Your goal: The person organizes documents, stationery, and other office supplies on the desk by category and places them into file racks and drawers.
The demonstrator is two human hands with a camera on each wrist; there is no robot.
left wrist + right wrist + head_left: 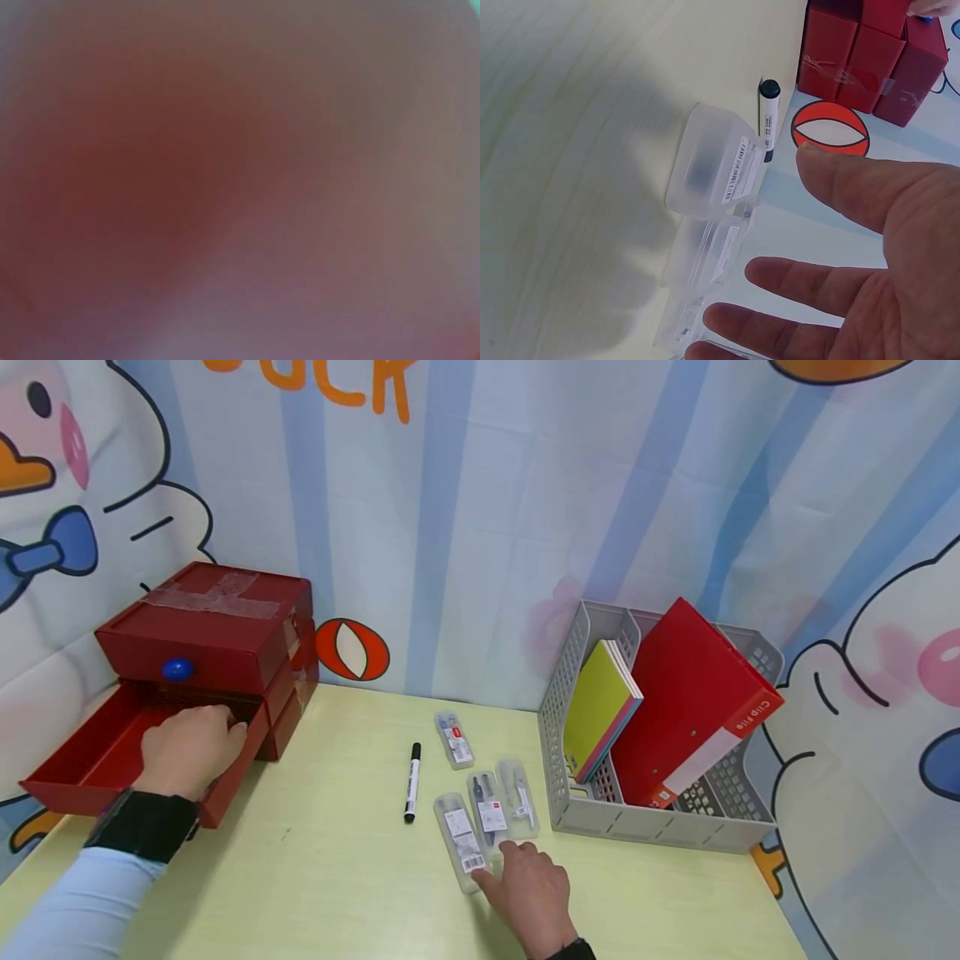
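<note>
My left hand [191, 747] reaches down into a pulled-out red drawer [63, 797], beside its right wall. Its fingertips are hidden, so I cannot tell whether they hold anything; the left wrist view is only a reddish blur. My right hand [528, 893] hovers with spread fingers at the near ends of a clear plastic case [460, 843] and a second case [489, 814], both with white labels. In the right wrist view, thumb and fingers [802, 289] stand apart with nothing between them. A third case [517, 797] lies alongside, and a smaller one [454, 739] lies behind.
A black-capped white marker [412, 783] lies left of the cases. The red drawer box [202, 618] with a blue knob [177, 670] stands at the left. At the right, a grey file rack [652, 827] holds a red clip file [682, 710] and yellow-covered booklets [600, 714].
</note>
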